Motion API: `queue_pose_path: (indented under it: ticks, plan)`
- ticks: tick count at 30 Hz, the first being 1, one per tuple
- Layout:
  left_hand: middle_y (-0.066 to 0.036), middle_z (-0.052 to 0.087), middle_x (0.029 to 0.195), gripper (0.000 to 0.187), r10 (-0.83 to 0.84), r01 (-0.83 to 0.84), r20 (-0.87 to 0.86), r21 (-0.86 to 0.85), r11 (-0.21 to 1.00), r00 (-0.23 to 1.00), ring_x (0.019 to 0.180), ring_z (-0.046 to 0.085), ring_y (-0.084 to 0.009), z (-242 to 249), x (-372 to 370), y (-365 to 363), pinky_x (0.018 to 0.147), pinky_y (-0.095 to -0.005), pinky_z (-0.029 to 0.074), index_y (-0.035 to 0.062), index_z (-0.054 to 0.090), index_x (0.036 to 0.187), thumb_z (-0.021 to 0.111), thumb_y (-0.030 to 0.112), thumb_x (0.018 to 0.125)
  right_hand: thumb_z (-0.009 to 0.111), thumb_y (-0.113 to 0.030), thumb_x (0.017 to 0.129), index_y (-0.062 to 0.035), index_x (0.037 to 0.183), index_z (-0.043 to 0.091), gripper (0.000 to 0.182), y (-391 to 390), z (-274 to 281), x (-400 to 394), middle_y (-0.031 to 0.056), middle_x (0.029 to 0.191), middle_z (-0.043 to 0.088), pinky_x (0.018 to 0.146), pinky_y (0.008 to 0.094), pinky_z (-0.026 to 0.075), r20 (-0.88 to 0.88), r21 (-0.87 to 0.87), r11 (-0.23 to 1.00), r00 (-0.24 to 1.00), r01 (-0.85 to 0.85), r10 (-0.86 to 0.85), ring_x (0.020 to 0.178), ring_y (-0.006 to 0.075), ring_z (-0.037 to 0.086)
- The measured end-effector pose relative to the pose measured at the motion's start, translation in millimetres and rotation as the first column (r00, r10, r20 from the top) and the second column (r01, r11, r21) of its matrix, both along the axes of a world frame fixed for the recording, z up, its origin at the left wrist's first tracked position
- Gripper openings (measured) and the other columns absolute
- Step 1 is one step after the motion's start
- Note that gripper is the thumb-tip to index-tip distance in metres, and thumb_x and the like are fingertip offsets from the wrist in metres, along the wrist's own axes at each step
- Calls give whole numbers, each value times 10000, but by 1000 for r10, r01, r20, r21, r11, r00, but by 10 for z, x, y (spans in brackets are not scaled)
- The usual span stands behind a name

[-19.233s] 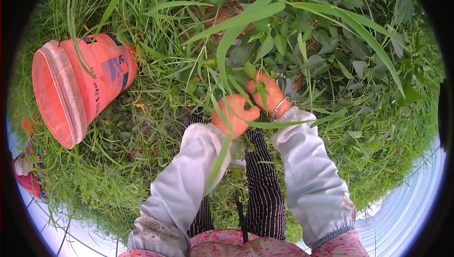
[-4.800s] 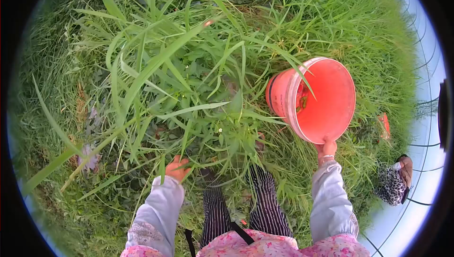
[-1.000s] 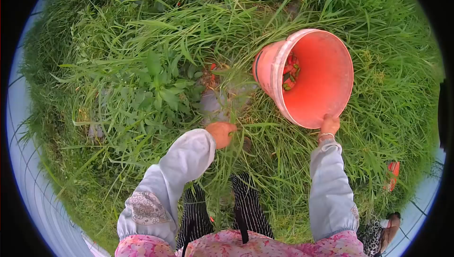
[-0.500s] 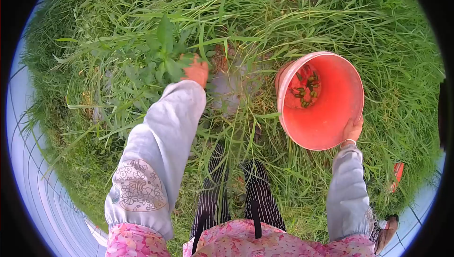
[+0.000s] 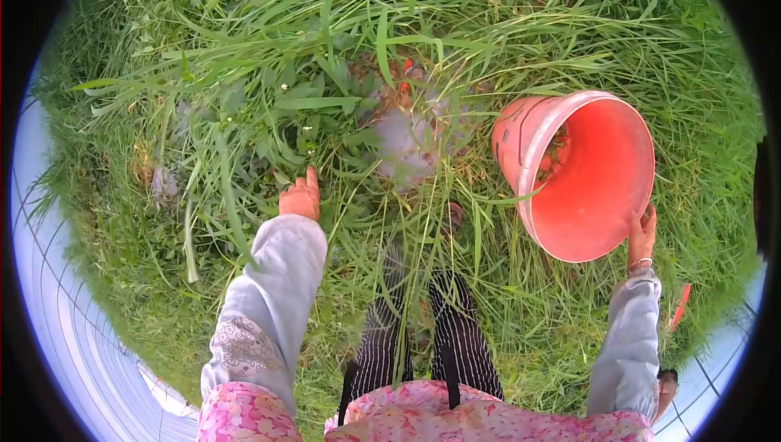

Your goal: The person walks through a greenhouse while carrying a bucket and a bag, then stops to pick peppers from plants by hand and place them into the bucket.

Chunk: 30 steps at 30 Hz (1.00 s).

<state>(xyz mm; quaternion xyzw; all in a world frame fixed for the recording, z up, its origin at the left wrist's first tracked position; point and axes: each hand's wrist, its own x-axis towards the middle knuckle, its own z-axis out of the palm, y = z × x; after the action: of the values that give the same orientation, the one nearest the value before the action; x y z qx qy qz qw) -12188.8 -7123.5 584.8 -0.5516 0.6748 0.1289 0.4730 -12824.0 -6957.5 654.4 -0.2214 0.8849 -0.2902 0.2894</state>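
Observation:
My left hand (image 5: pixel 301 196) is low over the green plants (image 5: pixel 305 116), its index finger stretched out and the other fingers bent, with nothing visible in it. To the right, my right hand (image 5: pixel 642 234) grips the rim of a red bucket (image 5: pixel 598 190). The bucket is tilted, its mouth facing me and to the right. Small red and green peppers (image 5: pixel 555 155) lie at its bottom, partly hidden by the wall.
Long grass (image 5: pixel 561 51) covers the ground. Between my hands and farther up is a greyish bare patch (image 5: pixel 404 145) with red peppers (image 5: pixel 407 76) above it. A red object (image 5: pixel 680 307) lies at the right. Someone's foot (image 5: pixel 667 389) shows at lower right.
My left hand has drawn back from the leafy plant toward me, and its index finger now points out. The bucket and my right hand have shifted slightly right, and fewer peppers show inside.

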Motion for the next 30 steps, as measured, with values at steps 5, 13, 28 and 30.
queue_pose_path:
  ticks: [5, 13, 28, 30]
  plan:
    - [-117, 496, 1087, 634, 78, -109, -230, -126, 986, 970, 927, 555, -258, 26, 2, 63, 762, -384, 456, 108, 204, 1364, 503, 249, 823, 467, -35, 846, 31, 1217, 412, 381, -505, 971, 1202, 124, 1180, 502, 920, 308, 371, -344, -204, 961, 932, -188, 109, 1075, 197, 475]
    - [-179, 318, 1321, 647, 47, -130, -533, -118, 984, 845, 1160, 388, -346, 291, -396, 458, 883, -416, 400, 79, 285, 1326, 553, 248, 762, 472, 3, 837, -14, 1047, 549, 225, -1392, 614, 4087, 82, 974, 608, 771, 243, 462, 541, -443, 808, 602, -389, 587, 899, 126, 575]
    - [-86, 620, 906, 208, 704, -709, -686, 588, 389, -182, 837, 582, -152, 955, 236, 60, 673, -267, 488, 36, 636, 933, 471, 6, 809, 461, -15, 775, -115, 1069, 566, 328, -1161, -585, 4794, 126, 1113, 554, 907, 355, 395, 426, -246, 295, 171, -923, 889, 1085, 288, 481]
    - [-61, 622, 865, 194, 535, -821, -834, 395, 413, -132, 727, 563, -112, 699, 322, -233, 574, -227, 468, 22, 634, 939, 485, 29, 816, 458, -24, 789, -109, 1054, 568, 299, -1055, -656, 4802, 130, 1149, 530, 936, 349, 379, 357, -203, 275, 191, -940, 914, 1137, 275, 444]
